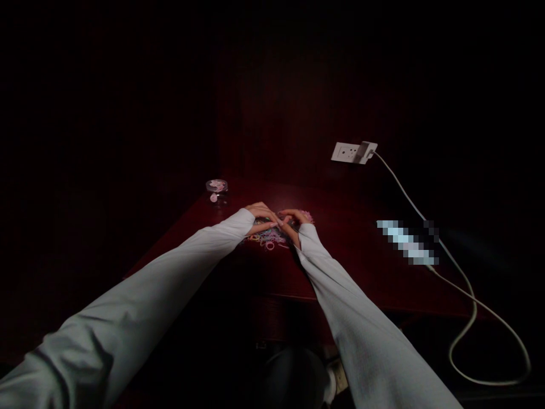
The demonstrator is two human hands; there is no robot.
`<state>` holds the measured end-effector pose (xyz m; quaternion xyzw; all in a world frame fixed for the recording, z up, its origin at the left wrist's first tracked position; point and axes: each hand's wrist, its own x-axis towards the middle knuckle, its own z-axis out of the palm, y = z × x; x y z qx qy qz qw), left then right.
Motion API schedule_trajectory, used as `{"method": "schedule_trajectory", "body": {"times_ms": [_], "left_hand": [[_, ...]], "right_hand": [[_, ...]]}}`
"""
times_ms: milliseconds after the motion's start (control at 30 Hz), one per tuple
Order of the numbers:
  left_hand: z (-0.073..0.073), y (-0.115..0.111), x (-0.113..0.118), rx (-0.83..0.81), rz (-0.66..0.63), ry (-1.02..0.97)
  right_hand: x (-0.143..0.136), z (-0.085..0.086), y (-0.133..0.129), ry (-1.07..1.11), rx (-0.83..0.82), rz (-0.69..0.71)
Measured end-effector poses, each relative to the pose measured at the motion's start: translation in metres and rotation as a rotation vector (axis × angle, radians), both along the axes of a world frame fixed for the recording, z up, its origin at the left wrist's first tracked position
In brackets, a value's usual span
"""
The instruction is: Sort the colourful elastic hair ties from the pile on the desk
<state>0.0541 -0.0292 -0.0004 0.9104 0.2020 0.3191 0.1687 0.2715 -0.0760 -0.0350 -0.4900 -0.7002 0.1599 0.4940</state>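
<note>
My left hand (261, 213) reaches over a pile of small coloured elastic bands (269, 237) on the dark red table. Its fingers are stretched out, with the thumb apart from them. From the other side, my right hand (295, 220) curves over the same pile, its fingers bent and apart from the thumb. The fingertips of both hands meet above the middle of the bands. More pink bands show just beyond my right hand. Part of the pile is hidden beneath my hands, and I see nothing clearly gripped in either one.
A small clear round container (217, 190) with pink pieces stands at the table's back left. On the right lies a pixelated, bright flat object (406, 242) joined to a white cable (472, 295). That cable runs to a wall socket (347, 153). The surroundings are very dark.
</note>
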Motion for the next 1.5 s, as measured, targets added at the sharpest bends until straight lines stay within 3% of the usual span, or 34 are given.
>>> {"method": "schedule_trajectory", "body": {"times_ms": [133,333,600,767,1067,1233,1400,1500], "left_hand": [[-0.004,0.004,0.002,-0.03,-0.025,-0.027],[-0.016,0.014,0.005,-0.127,0.053,-0.08],[-0.01,0.015,0.005,-0.322,0.012,-0.065],[-0.008,0.012,0.006,-0.31,0.001,-0.037],[-0.006,0.001,0.007,-0.407,0.098,-0.115],[-0.009,0.002,0.005,-0.303,0.132,-0.094],[-0.015,0.001,0.004,-0.154,0.272,0.044],[-0.015,0.0,0.005,-0.145,0.225,0.07]], "right_hand": [[0.0,-0.002,0.001,0.018,0.007,0.042],[-0.007,-0.011,0.011,0.175,-0.062,0.049],[-0.007,-0.002,0.009,0.095,0.082,-0.061],[-0.006,-0.001,0.005,0.001,0.109,-0.091],[0.002,0.001,0.004,-0.071,0.223,-0.077],[0.0,0.001,0.003,-0.087,0.219,-0.063],[0.0,0.003,0.0,-0.148,0.253,-0.091],[0.001,0.002,0.0,-0.162,0.254,-0.093]]}}
